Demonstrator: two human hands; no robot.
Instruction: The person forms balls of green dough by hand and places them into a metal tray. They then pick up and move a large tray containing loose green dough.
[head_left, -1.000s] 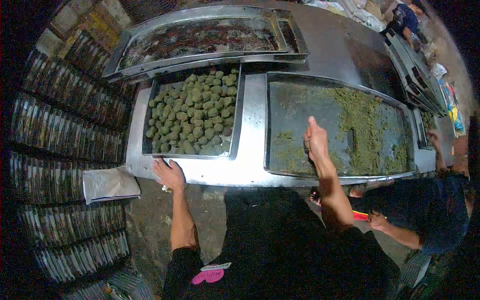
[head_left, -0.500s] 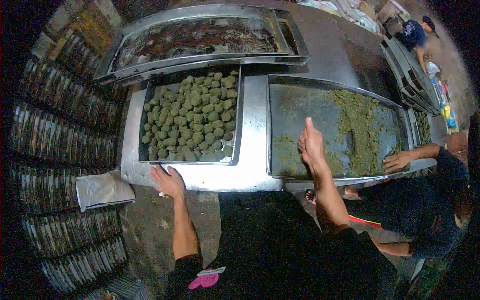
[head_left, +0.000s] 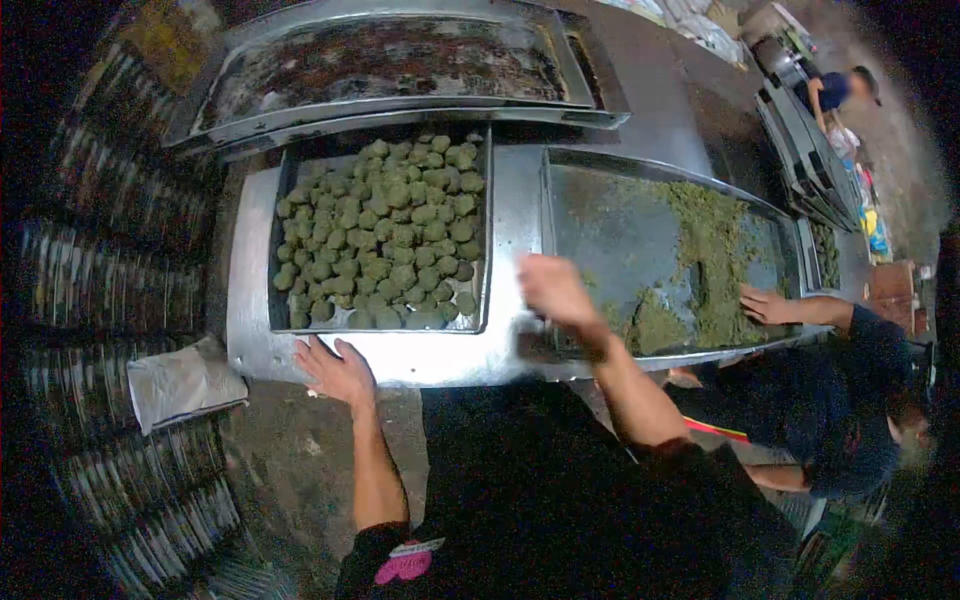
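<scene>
Green balls [head_left: 392, 235] heap in a metal tray [head_left: 384, 330] just beyond the left fingers [head_left: 318, 364].
Those fingers lie spread and released at the edge of the surface [head_left: 515, 220]; the right fingers [head_left: 538, 280], blurred and curled, hover to the right of the heap, beside a second tray [head_left: 615, 250], and whether they grasp anything I cannot tell. Judging by the loose green crumbs [head_left: 718, 265] to the right of them, each ball is probably light, soft and apt to crumble, best cupped round its middle with little pressure.
</scene>
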